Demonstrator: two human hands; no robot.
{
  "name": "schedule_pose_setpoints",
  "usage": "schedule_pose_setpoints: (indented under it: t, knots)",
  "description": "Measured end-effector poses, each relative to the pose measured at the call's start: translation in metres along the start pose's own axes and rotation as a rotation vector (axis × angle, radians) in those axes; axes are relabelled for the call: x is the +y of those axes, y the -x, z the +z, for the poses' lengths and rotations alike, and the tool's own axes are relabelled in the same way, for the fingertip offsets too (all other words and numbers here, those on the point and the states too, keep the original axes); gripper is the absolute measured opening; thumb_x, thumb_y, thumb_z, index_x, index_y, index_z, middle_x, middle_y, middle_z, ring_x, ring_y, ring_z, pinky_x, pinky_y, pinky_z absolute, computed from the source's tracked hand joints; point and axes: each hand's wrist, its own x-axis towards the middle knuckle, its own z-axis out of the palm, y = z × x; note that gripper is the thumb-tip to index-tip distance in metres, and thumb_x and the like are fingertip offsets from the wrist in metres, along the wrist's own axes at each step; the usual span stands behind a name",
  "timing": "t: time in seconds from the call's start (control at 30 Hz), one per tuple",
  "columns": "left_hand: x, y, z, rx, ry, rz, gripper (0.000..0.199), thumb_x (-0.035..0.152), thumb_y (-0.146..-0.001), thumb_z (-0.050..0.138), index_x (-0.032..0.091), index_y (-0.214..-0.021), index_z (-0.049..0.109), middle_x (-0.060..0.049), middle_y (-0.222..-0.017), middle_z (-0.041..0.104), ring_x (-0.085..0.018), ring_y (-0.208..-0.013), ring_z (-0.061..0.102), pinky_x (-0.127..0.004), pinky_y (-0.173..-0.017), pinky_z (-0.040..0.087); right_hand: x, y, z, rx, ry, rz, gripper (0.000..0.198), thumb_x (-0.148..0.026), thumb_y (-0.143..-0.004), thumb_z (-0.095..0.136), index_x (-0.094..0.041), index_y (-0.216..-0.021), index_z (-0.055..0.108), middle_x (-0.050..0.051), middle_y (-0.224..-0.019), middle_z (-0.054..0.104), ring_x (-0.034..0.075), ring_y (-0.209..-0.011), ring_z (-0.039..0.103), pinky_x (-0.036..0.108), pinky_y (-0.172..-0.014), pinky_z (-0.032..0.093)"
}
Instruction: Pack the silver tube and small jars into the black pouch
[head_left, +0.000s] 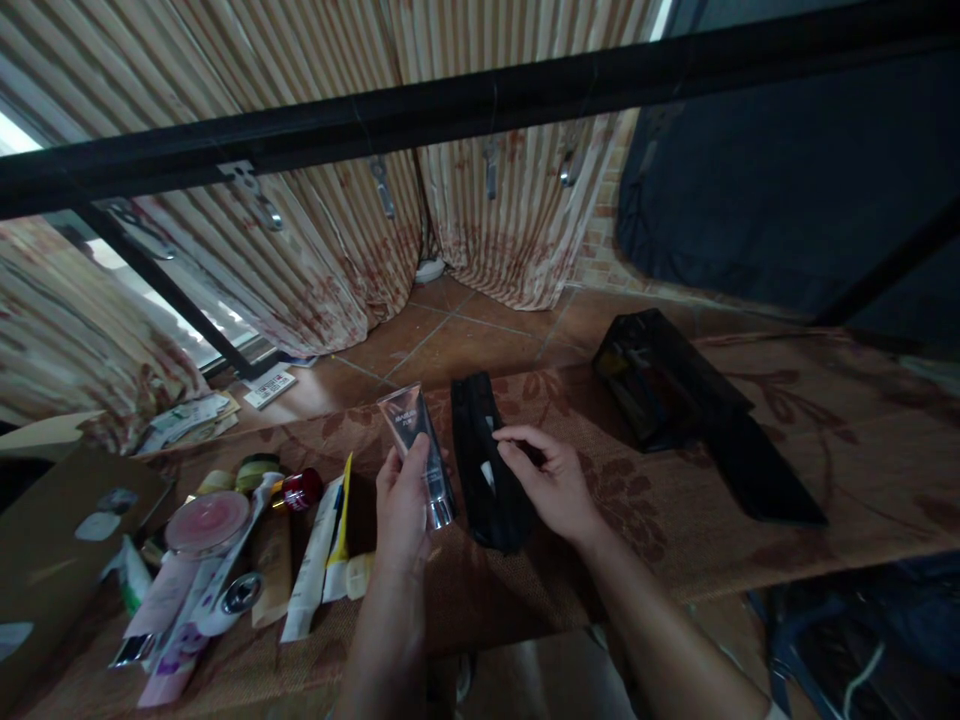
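At mid worktop (675, 520), left hand (401, 500) wrapped round a silver-capped tube (420, 450), held upright, cap down; right hand (551, 480) pinching the zip edge of a black pouch (487, 470) lying just beside. Best to spread the pouch mouth wide with the right fingers, then tilt the tube and feed it in lengthwise, keeping the fabric flat on the patterned cloth. Further left, a clutter of tubes and jars, among them a pink-lidded jar (206, 522); to the right, a black open case (660, 385)
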Motion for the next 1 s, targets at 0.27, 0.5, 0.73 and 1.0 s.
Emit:
schedule_pose_setpoints:
  t: [0.27, 0.5, 0.73, 1.0]
  knots:
    - [-0.0033, -0.0026, -0.0012, 0.027, -0.005, -0.012, 0.044, 0.052, -0.066, 0.078, 0.015, -0.087, 0.066, -0.001, -0.070, 0.067, -0.012, -0.053, 0.060, -0.024, -0.053, 0.043, 0.0008, 0.0006, 0.0008, -0.005, -0.016, 0.007, 0.020, -0.037, -0.088, 0.061, -0.023, -0.093, 0.074, 0.001, -0.080, 0.072, 0.016, -0.069, 0.063, 0.026, -0.062, 0.049]
    - [-0.0049, -0.0047, -0.0014, 0.061, 0.005, -0.039, 0.053, 0.059, -0.062, 0.078, 0.014, -0.088, 0.068, -0.002, -0.072, 0.068, -0.013, -0.055, 0.060, -0.025, -0.056, 0.044, 0.0008, 0.0006, 0.0005, 0.002, -0.011, 0.002, 0.020, -0.037, -0.087, 0.061, -0.023, -0.093, 0.074, 0.002, -0.081, 0.073, 0.016, -0.071, 0.065, 0.026, -0.063, 0.049]
    - [-0.0046, -0.0037, 0.0001, 0.064, 0.037, -0.044, 0.048, 0.055, -0.062, 0.080, 0.014, -0.085, 0.067, -0.001, -0.069, 0.067, -0.011, -0.055, 0.059, -0.023, -0.056, 0.043, 0.0001, 0.0007, -0.0002, -0.003, -0.008, -0.002, 0.020, -0.036, -0.088, 0.061, -0.023, -0.094, 0.074, 0.002, -0.085, 0.073, 0.016, -0.073, 0.065, 0.026, -0.065, 0.049]
    - [-0.0072, -0.0056, -0.0016, 0.066, 0.017, -0.038, 0.047, 0.055, -0.065, 0.078, 0.013, -0.083, 0.067, -0.001, -0.068, 0.065, -0.012, -0.054, 0.058, -0.024, -0.055, 0.042, -0.0003, 0.0008, -0.0001, -0.006, -0.008, 0.000, 0.020, -0.036, -0.088, 0.061, -0.023, -0.095, 0.074, 0.002, -0.082, 0.071, 0.016, -0.072, 0.063, 0.026, -0.066, 0.049]
